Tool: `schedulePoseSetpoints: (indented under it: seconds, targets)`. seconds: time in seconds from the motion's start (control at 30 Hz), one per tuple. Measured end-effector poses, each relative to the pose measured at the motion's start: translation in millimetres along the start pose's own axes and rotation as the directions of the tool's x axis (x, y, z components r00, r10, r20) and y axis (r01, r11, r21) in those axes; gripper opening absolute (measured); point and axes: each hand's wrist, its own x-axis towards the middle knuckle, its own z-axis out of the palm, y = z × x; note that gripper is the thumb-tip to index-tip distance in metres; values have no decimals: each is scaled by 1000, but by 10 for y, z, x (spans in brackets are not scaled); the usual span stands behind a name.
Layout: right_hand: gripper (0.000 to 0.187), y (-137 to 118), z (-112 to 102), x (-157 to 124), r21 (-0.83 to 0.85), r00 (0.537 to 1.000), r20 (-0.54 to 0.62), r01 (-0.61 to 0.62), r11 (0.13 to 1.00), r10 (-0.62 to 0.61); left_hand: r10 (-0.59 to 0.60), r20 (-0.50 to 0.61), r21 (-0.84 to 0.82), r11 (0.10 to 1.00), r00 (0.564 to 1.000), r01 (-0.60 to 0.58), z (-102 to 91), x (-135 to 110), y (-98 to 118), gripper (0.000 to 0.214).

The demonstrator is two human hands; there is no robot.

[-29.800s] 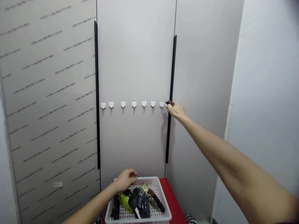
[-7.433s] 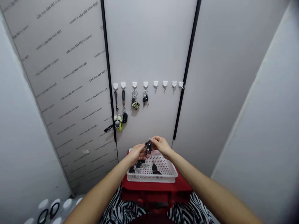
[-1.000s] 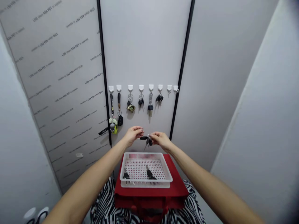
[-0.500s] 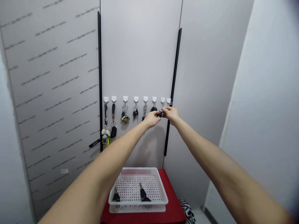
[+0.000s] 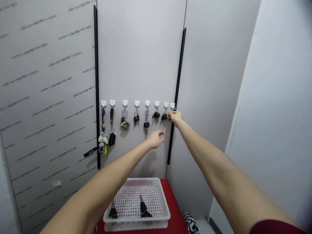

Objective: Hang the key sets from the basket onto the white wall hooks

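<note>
My left hand [image 5: 156, 139] is off the wall panel, fingers loosely apart, holding nothing, below the row of hanging keys. Higher and to the right, my right hand [image 5: 175, 117] has its fingers curled together beside a bunch of black-headed keys [image 5: 164, 116]. That bunch hangs from a white hook [image 5: 166, 105], second from the right. Whatever the right fingertips pinch, if anything, is hidden. Just above this hand is the rightmost white hook [image 5: 172, 105], with a small dark bit under it. Another bunch of black-headed keys [image 5: 156, 115] hangs one hook to the left.
More key sets hang leftward, including one with a brass-coloured charm [image 5: 125, 125] and a black car key [image 5: 111, 139]. Below, a white perforated basket [image 5: 165, 213] holds black keys [image 5: 144, 209] on a red surface [image 5: 174, 208]. Black vertical strips [image 5: 180, 68] flank the panel.
My left hand has let go of the dark keys and dropped down and away. My right hand stays near the keys by the right hooks. The view has shifted slightly.
</note>
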Motion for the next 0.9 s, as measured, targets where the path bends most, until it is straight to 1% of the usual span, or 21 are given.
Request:
schedulePoseSetpoints:
  seconds: [0.03, 0.1, 0.13, 0.17, 0.2, 0.23, 0.27, 0.3, 0.33, 0.37, 0.4, 0.43, 0.47, 0.5, 0.57, 0.63, 0.7, 0.77, 0.83, 0.87, 0.9]
  targets:
    - [14, 60, -32, -49, -24, 1000, -16, 14, 1000, -15, -8, 44, -14, 1000, 999, 8, 31, -136, -95, 36]
    - [22, 244, -101, -233, -109, 995, -30, 93, 990, -97, -28, 142, -21, 999, 989, 31, 100, -455, -343, 36]
    - [24, 369, -134, -374, -166, 989, 8, 148, 975, -149, -47, 193, -7, 999, 980, 50, 139, -628, -489, 35]
    - [26, 511, -166, -549, -223, 977, 99, 205, 953, -187, -75, 240, 18, 997, 968, 73, 183, -803, -641, 34]
    - [26, 663, -194, -754, -268, 950, 246, 257, 929, -192, -114, 284, 57, 993, 952, 102, 230, -972, -790, 32]
    - [25, 817, -219, -982, -296, 889, 431, 303, 906, -157, -155, 325, 102, 986, 933, 129, 281, -1126, -926, 31]
    - [24, 966, -240, -1223, -309, 777, 623, 349, 885, -89, -191, 362, 151, 978, 912, 144, 334, -1259, -1042, 31]
    - [22, 1103, -254, -1461, -308, 624, 781, 403, 862, -12, -216, 394, 199, 969, 893, 147, 387, -1366, -1134, 30]
    - [23, 1223, -260, -1686, -295, 462, 885, 472, 831, 51, -231, 420, 246, 960, 878, 135, 439, -1444, -1198, 31]
    - [28, 1322, -256, -1884, -291, 347, 931, 521, 803, 112, -232, 444, 282, 953, 865, 111, 486, -1494, -1236, 32]
    - [33, 1400, -245, -2049, -295, 272, 948, 562, 773, 164, -225, 467, 308, 948, 855, 81, 528, -1520, -1253, 32]
    - [36, 1455, -227, -2178, -312, 236, 949, 601, 736, 209, -218, 486, 320, 945, 846, 59, 562, -1529, -1255, 33]
    - [37, 1488, -207, -2272, -337, 233, 941, 631, 699, 244, -217, 508, 322, 946, 834, 50, 588, -1528, -1249, 32]
    - [35, 1504, -188, -2335, -364, 245, 931, 656, 661, 270, -218, 532, 312, 949, 818, 50, 605, -1522, -1240, 31]
    - [27, 1496, -164, -2396, -414, 288, 909, 687, 597, 300, -225, 569, 285, 956, 791, 66, 616, -1516, -1230, 27]
    - [21, 1466, -164, -2410, -455, 327, 890, 687, 567, 318, -226, 589, 253, 963, 776, 88, 611, -1526, -1233, 25]
    - [20, 1437, -179, -2411, -468, 333, 884, 669, 578, 329, -230, 600, 230, 967, 766, 110, 611, -1547, -1238, 24]
    - [18, 1418, -191, -2414, -461, 308, 887, 643, 612, 345, -257, 601, 231, 962, 757, 143, 633, -1570, -1236, 22]
    - [18, 1417, -191, -2420, -459, 286, 887, 622, 634, 362, -291, 582, 248, 953, 759, 175, 674, -1587, -1230, 19]
    - [17, 1423, -186, -2425, -465, 290, 885, 616, 636, 366, -298, 572, 249, 951, 765, 184, 694, -1590, -1228, 18]
    - [16, 1433, -178, -2428, -474, 305, 880, 613, 632, 364, -297, 563, 246, 951, 771, 187, 709, -1588, -1227, 18]
